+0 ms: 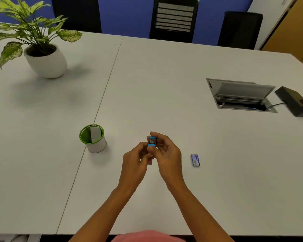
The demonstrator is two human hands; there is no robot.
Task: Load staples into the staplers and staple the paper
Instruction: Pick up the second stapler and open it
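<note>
White tabletop [164,84]: left hand [135,162] and right hand [167,153] both grip the blue stapler [152,142], held end-on, with the staple box [195,160] lying nearer the right.

A pink cloth garment [147,237] shows at the bottom edge, over the torso. Both forearms are bare; the left hand [134,160] and right hand [166,152] are ungloved.

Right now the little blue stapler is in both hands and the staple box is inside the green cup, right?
No: the head view shows the staple box lying on the table, outside the green cup. Left hand and right hand do hold the blue stapler.
</note>
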